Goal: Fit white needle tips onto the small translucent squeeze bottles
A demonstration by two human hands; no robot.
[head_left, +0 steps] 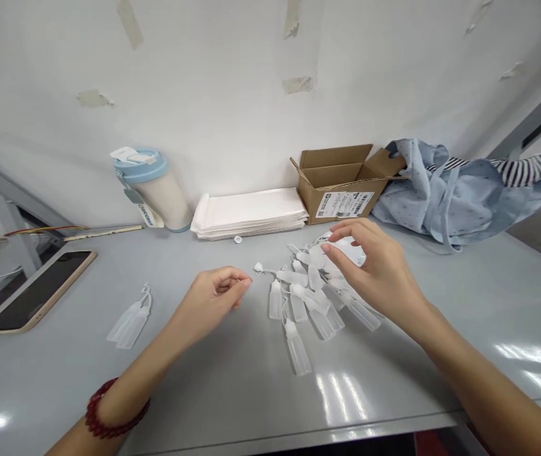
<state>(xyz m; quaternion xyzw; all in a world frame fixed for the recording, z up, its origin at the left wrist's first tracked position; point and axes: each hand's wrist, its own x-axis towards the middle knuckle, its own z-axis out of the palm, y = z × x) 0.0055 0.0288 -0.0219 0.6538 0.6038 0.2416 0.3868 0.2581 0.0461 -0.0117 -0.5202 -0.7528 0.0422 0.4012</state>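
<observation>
Translucent plastic squeeze bottles (299,351) with white caps and thin cords lie in a loose pile at the middle of the table. My right hand (379,269) hangs over the right side of this pile, its thumb and index finger apart and nothing seen between them. Left of the pile is my left hand (211,304), with thumb and index finger pinched together and the other fingers curled. Whatever it may hold is too small or hidden. Near its fingertips lies a small white cap (258,267) on a cord. Two more bottles (130,324) lie side by side, farther left.
A phone (40,291) lies at the left edge. Along the wall stand a tumbler (163,196) with a blue lid, a stack of white envelopes (251,212), an open cardboard box (341,190) and light blue cloth (432,196). A small white disc (237,239) lies before the stack.
</observation>
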